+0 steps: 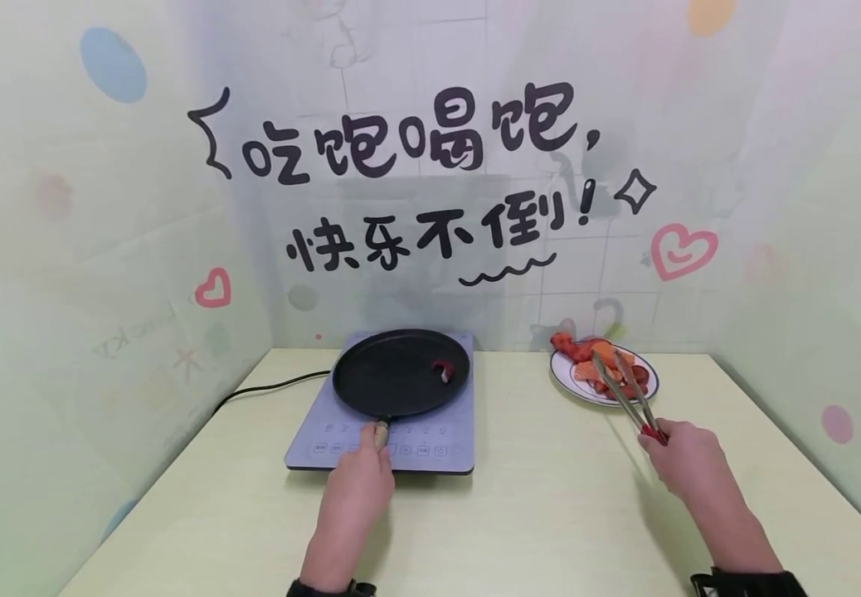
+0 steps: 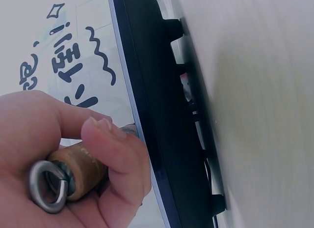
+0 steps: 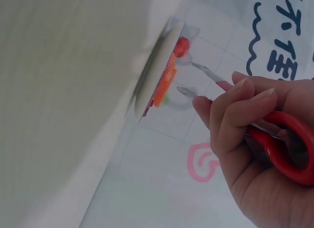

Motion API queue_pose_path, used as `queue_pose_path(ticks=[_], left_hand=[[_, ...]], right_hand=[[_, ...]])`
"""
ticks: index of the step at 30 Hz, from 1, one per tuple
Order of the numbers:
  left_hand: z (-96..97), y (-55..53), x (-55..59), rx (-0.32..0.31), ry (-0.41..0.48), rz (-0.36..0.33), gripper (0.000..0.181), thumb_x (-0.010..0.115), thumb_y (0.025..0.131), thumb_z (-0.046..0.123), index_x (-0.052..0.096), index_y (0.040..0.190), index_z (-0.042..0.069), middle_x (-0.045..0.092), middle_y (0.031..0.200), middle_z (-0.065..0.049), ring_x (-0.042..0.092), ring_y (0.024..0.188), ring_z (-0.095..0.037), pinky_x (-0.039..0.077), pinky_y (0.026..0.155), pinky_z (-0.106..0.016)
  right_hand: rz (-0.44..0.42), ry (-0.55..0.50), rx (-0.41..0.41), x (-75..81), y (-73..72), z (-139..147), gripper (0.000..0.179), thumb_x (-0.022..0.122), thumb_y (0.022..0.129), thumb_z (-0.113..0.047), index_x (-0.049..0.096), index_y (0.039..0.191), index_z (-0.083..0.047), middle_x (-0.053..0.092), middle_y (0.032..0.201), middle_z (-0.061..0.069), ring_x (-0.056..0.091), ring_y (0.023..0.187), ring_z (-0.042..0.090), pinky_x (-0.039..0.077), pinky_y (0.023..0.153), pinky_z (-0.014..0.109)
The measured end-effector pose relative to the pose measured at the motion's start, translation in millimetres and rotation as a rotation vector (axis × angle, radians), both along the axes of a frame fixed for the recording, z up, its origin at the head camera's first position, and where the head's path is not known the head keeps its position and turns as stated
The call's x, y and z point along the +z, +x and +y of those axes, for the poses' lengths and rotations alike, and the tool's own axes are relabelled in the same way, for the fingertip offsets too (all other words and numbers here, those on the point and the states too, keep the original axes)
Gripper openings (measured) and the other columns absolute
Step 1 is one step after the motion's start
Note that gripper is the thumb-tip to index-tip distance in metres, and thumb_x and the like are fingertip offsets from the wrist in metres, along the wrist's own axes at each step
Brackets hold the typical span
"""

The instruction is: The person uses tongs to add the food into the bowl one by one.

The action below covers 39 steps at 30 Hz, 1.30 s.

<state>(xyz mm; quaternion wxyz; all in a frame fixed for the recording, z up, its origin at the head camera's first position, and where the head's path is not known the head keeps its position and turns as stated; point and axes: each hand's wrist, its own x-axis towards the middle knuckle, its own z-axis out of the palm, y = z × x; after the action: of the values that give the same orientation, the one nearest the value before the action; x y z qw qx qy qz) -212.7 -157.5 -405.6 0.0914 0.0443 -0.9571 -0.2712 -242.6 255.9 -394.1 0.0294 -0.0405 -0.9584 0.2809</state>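
In the head view a flat black frying pan (image 1: 389, 381) sits on a pale induction cooker (image 1: 311, 452). My left hand (image 1: 356, 485) grips its wooden handle (image 2: 86, 171), which ends in a metal ring (image 2: 48, 186). One small dark-red curled food piece (image 1: 443, 369) lies in the pan, right of its middle. With my right hand (image 1: 693, 460) I hold metal tongs (image 1: 620, 394) by red loop handles (image 3: 287, 161). Their tips are parted over a white plate (image 1: 562, 375) of orange and red food pieces (image 1: 602, 354); nothing shows between the tips in the right wrist view.
A black cord (image 1: 274, 386) runs from the cooker to the left edge of the pale table (image 1: 542, 506). Printed wall sheets (image 1: 430, 307) with black lettering enclose the back and both sides. The plate stands at the back right, near the rear sheet.
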Motion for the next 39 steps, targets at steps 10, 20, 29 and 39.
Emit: queue_pose_path(ticks=[10, 20, 29, 39], left_hand=[[-1.3, -0.1, -0.2, 0.006, -0.006, -0.009, 0.052, 0.053, 0.11, 0.019, 0.041, 0.156, -0.003, 0.07, 0.084, -0.026, 0.058, 0.061, -0.027, 0.044, 0.052, -0.04], [-1.5, 1.1, 1.5, 0.004, -0.009, -0.012, 0.052, 0.053, 0.11, 0.018, 0.04, 0.156, -0.003, 0.069, 0.081, -0.023, 0.057, 0.06, -0.026, 0.042, 0.051, -0.039], [-2.1, 1.1, 0.4, 0.006, -0.014, -0.003, 0.051, 0.053, 0.11, 0.017, 0.042, 0.155, -0.003, 0.07, 0.084, -0.026, 0.058, 0.061, -0.027, 0.043, 0.052, -0.04], [0.0, 0.5, 0.4, 0.001, -0.014, -0.004, 0.052, 0.054, 0.109, 0.017, 0.042, 0.155, -0.004, 0.071, 0.089, -0.03, 0.062, 0.064, -0.029, 0.046, 0.053, -0.041]], right_hand=[[-0.016, -0.025, 0.013, -3.0, -0.6, 4.3, 0.032, 0.059, 0.107, -0.02, 0.065, 0.119, 0.009, 0.059, 0.068, 0.004, 0.058, 0.059, 0.017, 0.045, 0.056, 0.034], [-0.045, -0.034, 0.03, -3.8, -1.4, 4.3, 0.026, 0.058, 0.107, -0.018, 0.066, 0.11, 0.007, 0.057, 0.065, 0.003, 0.056, 0.058, 0.017, 0.045, 0.055, 0.034], [-0.04, -0.028, 0.026, -6.4, -0.7, 3.6, 0.044, 0.061, 0.104, -0.013, 0.057, 0.135, 0.018, 0.06, 0.067, 0.005, 0.059, 0.055, 0.016, 0.05, 0.054, 0.033], [-0.063, -0.095, 0.009, -6.0, 3.1, 5.3, 0.049, 0.059, 0.106, -0.012, 0.051, 0.143, 0.019, 0.06, 0.064, 0.006, 0.064, 0.056, 0.016, 0.053, 0.056, 0.034]])
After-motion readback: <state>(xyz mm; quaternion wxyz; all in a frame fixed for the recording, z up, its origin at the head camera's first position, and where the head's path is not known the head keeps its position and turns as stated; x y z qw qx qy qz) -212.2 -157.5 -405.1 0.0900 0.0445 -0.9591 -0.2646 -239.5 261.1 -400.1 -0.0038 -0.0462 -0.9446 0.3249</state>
